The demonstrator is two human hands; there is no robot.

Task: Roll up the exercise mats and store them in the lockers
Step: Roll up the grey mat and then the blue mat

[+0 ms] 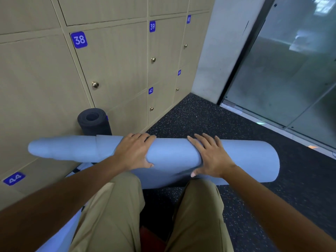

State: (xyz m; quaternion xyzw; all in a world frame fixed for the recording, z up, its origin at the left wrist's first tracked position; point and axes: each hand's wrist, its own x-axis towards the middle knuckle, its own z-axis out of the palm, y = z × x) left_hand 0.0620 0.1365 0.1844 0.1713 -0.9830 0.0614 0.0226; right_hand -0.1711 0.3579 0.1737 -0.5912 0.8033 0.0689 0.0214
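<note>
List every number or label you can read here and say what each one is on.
"38": blue tag on a locker door.
"39": blue tag on the next door.
"40": tag, small.
"41": tag, barely legible.
"42": tag.
"44": tag, blurred.
No text on either mat.

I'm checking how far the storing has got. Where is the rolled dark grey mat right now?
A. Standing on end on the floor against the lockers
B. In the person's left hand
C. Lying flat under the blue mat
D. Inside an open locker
A: the dark grey mat stands upright on the floor, against closed lockers, beyond the blue mat.
</note>
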